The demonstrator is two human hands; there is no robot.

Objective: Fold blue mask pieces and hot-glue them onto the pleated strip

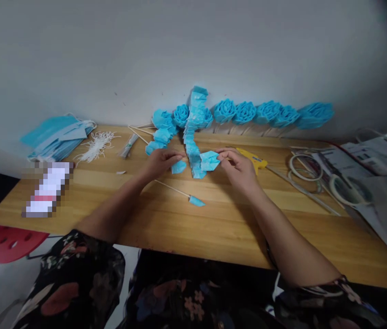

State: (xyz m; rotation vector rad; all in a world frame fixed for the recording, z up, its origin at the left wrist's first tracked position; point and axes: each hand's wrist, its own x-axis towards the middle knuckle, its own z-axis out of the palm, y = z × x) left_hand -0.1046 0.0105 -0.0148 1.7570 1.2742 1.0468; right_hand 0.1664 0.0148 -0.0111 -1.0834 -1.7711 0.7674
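My left hand (pixel 161 162) is closed, thumb and finger pinched at the top edge of a small blue petal (pixel 178 168). Between the fingertips of my right hand (pixel 239 167) is a folded blue petal piece (pixel 209 161), held by its right side. A long row of overlapping blue petals (pixel 190 132) runs between the hands toward the wall, its near end beside the held piece. In front of the hands lies a thin stick (pixel 171 186) with a blue wrapped tip (pixel 196 201). To the left of that row, more blue petal pieces (pixel 162 136) are bunched together.
Blue flowers (pixel 244 112) line the wall. A yellow glue gun (pixel 255 161) and a glue stick (pixel 303 189) lie right of my right hand. Tape rolls (pixel 349 189) sit farther right. Blue masks (pixel 58 135), white cords (pixel 98 146) and a blurred-out phone-like object (pixel 49 189) are at left.
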